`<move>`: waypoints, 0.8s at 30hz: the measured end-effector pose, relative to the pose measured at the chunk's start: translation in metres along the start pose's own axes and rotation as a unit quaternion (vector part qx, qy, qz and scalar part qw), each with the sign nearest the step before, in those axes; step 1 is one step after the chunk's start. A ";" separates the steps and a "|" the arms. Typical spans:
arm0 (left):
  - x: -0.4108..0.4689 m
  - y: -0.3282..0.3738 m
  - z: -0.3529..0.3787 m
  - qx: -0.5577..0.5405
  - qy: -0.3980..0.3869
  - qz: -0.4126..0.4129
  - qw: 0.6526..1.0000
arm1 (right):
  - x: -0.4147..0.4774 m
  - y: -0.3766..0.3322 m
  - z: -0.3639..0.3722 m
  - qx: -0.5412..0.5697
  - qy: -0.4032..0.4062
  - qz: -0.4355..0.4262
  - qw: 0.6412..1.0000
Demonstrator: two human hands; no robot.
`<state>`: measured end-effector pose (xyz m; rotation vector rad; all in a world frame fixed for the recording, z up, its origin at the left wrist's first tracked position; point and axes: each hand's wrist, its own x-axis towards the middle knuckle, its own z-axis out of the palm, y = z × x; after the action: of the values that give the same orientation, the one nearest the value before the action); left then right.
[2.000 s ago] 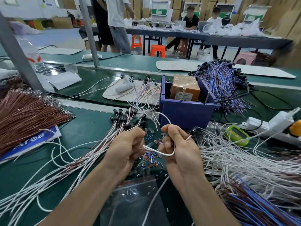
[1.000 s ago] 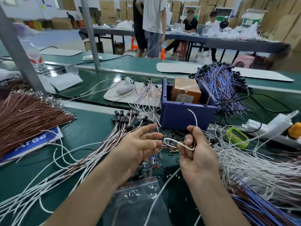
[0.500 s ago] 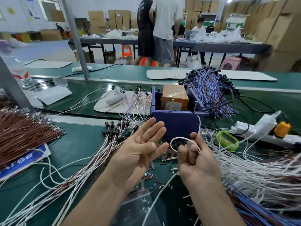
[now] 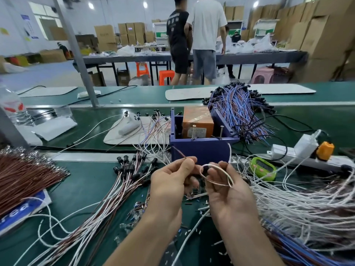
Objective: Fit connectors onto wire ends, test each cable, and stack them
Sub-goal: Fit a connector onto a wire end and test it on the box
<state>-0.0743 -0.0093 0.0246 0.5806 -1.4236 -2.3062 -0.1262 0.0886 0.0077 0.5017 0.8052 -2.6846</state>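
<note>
My right hand (image 4: pixel 228 191) holds a thin white cable (image 4: pixel 219 167), looped above its fingers, one end standing up in front of the purple box (image 4: pixel 203 150). My left hand (image 4: pixel 171 181) pinches the cable's brown wire end (image 4: pixel 179 152) between thumb and forefinger, just left of the loop. Finished cables with black connectors (image 4: pixel 132 169) fan out on the green bench to the left. A pile of loose white and brown wires (image 4: pixel 299 200) lies to the right. Small loose connector parts (image 4: pixel 138 208) are scattered under my hands.
A bundle of brown wires (image 4: pixel 25 175) lies far left. Blue-purple cables (image 4: pixel 242 112) are heaped behind the box, which holds an orange block (image 4: pixel 197 120). A green device (image 4: pixel 263 169) and white power strip (image 4: pixel 299 152) sit right. Two people stand at a far table.
My left hand, open with fingers spread half a second ago, has closed and now pinches the brown wire end. The camera view has tilted up.
</note>
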 end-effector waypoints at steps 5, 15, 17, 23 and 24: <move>0.017 -0.002 0.019 -0.029 0.044 0.004 0.999 | -0.001 -0.001 0.000 -0.091 0.005 -0.111 0.990; 0.036 -0.020 0.028 -0.025 0.082 0.013 0.996 | 0.005 -0.002 0.002 -0.090 0.006 -0.126 0.988; 0.038 -0.020 0.029 -0.021 0.074 0.018 0.997 | 0.006 -0.002 0.003 -0.088 0.011 -0.122 0.989; 0.041 -0.021 0.034 -0.034 0.053 0.016 0.998 | 0.006 -0.003 0.003 -0.069 0.017 -0.104 0.992; 0.042 -0.021 0.034 -0.036 0.049 0.016 0.998 | 0.006 -0.004 0.003 -0.069 0.018 -0.103 0.992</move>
<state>-0.1296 0.0042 0.0134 0.6346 -1.2895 -2.2613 -0.1340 0.0890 0.0088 0.4573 1.0994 -2.7859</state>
